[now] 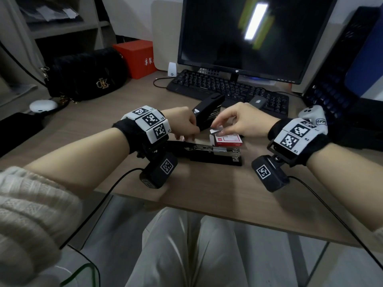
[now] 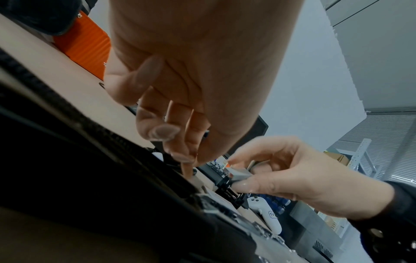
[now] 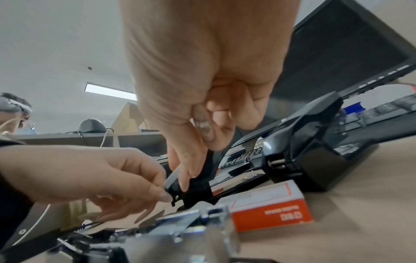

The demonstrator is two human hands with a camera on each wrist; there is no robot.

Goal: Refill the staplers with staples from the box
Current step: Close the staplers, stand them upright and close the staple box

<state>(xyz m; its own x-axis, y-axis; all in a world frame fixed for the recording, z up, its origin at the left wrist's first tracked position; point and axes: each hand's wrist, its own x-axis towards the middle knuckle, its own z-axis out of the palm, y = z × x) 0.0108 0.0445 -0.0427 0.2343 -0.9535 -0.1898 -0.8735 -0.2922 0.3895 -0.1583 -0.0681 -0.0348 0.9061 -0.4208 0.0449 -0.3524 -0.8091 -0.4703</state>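
Desk [image 1: 207,187]: one black stapler [image 1: 207,151] lies opened flat at the near edge, metal channel up — a second stapler [image 1: 207,112] stands open behind it. The red staple box [image 1: 228,140] sits between them. Left hand [image 1: 182,123] and right hand [image 1: 242,119] both pinch a small grey strip [image 3: 171,178] above the box — apparently staples.

An opened stapler [image 1: 209,152] lay nearest the desk's [image 1: 207,193] front edge; the staple box [image 1: 228,140] sat just behind it. A second stapler [image 1: 207,112] stood behind the box; the keyboard [image 1: 228,90] lay farther back, before the monitor [image 1: 248,36].
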